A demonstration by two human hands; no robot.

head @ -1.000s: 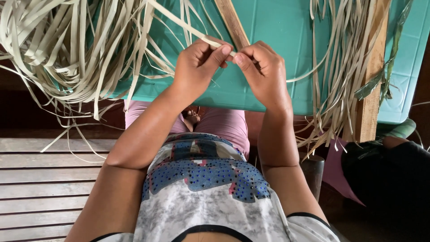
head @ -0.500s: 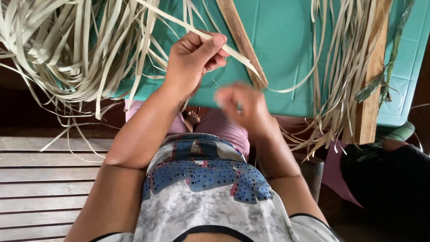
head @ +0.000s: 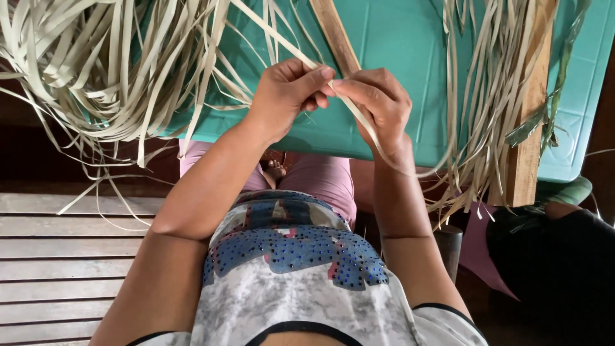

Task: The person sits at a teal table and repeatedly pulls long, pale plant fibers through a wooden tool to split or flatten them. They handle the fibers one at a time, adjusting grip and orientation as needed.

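Observation:
My left hand (head: 286, 93) and my right hand (head: 379, 102) meet above the near edge of a teal table (head: 397, 45). Both pinch one long pale leaf strip (head: 266, 25) that runs from the upper left, through the fingertips, and curves down past my right wrist. The thumbs and forefingers are closed on the strip, almost touching each other.
A big loose heap of pale strips (head: 96, 70) covers the table's left side and hangs over its edge. More strips (head: 487, 96) drape over a wooden plank (head: 528, 128) at the right. A narrow wooden slat (head: 333, 35) lies behind my hands. Slatted wooden boards (head: 70, 256) are at the lower left.
My right hand dropped away toward my lap half a second ago and has come back up to the strip beside my left hand. The left hand kept its hold.

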